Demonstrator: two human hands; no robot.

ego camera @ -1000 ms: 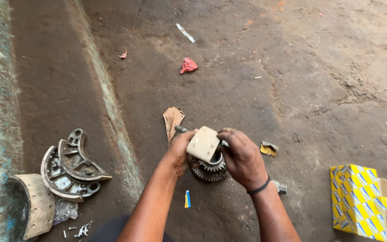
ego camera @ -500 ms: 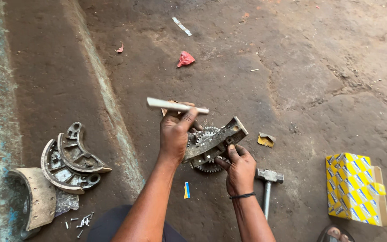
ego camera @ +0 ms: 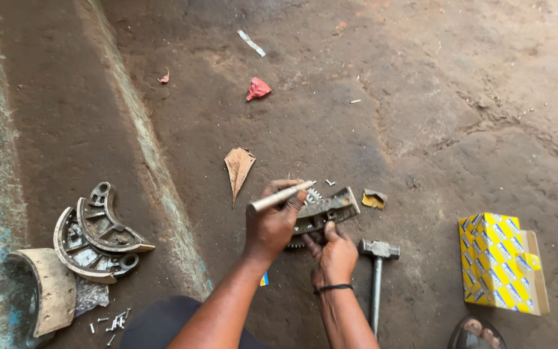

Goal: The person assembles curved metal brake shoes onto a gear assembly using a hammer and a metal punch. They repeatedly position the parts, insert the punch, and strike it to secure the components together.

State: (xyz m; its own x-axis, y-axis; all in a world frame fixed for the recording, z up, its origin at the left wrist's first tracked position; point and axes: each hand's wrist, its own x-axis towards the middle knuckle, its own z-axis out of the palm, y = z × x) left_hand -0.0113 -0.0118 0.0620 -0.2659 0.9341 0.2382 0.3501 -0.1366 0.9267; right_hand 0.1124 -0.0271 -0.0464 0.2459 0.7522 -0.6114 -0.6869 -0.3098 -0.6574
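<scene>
The left hand [ego camera: 271, 227] is closed around a thin pale metal rod [ego camera: 280, 197], which lies slanted across the fingers. At its 3 o'clock the right hand [ego camera: 334, 253] grips from below a curved grey metal brake shoe [ego camera: 328, 207], held over a toothed steel gear [ego camera: 305, 220] on the brown dirt floor [ego camera: 421, 97]. A steel-headed hammer [ego camera: 377, 271] lies at 3 o'clock of the right hand. A yellow patterned cardboard box [ego camera: 500, 262] sits farther toward 3 o'clock. More worn brake shoes [ego camera: 95, 236] are stacked at 9 o'clock. A dry brown leaf [ego camera: 238, 167] lies at 11 o'clock.
</scene>
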